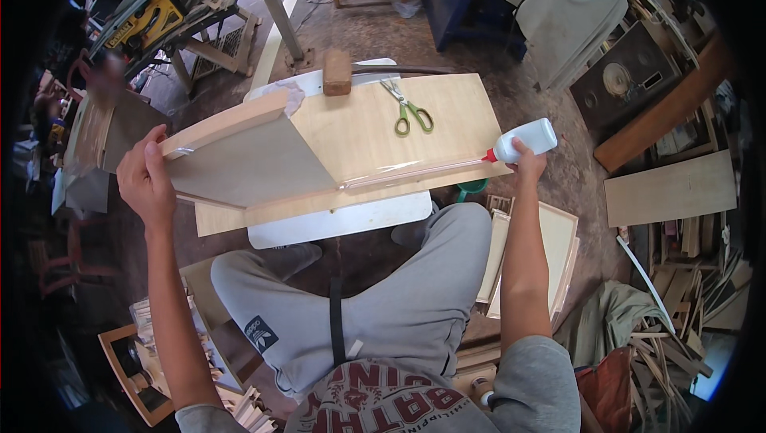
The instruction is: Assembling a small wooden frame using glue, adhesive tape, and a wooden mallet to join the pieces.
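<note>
My left hand [148, 180] is closed round the left end of a grey panel with a light wood edge strip [247, 158], which stands tilted on a pale plywood board [451, 98]. In my right hand [528, 162] is a white squeeze bottle [528, 141], tipped sideways. Its red nozzle points left and touches or nearly touches the board's near right edge. From there a narrow glossy pale line [415, 168] runs to the panel's lower corner. Green-handled scissors [411, 114] lie on the board. Behind them rests a wooden mallet [337, 74], its dark handle stretching right.
Under the board is a white tabletop [343, 222], close to my knees. Light wood frames [538, 253] lie on the floor by my right leg, near a green container [472, 189]. A yellow table saw [148, 22] stands far left; wood scraps [678, 273] are piled right.
</note>
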`<action>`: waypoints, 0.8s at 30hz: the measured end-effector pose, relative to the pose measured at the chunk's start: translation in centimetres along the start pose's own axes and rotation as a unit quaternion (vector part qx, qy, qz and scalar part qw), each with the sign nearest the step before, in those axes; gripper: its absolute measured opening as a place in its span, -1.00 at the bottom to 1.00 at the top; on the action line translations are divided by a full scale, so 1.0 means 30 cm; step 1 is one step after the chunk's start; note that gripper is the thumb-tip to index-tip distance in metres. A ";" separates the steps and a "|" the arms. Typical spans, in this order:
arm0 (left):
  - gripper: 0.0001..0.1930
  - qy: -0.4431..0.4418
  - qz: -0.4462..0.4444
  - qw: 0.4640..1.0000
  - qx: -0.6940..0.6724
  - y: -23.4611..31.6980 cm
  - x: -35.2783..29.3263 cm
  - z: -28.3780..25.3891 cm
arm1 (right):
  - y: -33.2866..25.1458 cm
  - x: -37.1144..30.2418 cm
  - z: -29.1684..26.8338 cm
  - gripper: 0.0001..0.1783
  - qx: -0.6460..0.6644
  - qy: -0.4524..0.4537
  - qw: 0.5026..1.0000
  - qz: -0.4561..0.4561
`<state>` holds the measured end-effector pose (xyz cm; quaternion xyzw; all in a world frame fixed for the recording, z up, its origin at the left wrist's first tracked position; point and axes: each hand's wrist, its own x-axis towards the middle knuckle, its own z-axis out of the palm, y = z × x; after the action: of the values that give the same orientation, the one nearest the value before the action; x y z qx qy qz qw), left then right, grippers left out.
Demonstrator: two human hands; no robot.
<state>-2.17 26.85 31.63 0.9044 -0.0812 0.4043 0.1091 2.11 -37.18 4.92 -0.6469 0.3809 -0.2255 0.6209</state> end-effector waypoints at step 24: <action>-0.60 -0.020 0.001 1.000 -0.003 -0.010 0.008 0.003 | 0.179 0.071 -0.159 -0.45 0.235 0.055 0.961 0.136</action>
<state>-1.88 27.09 31.72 0.9120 -0.0851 0.3860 0.1098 -1.39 -41.52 -0.10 -0.4109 0.4354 -0.2575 0.7585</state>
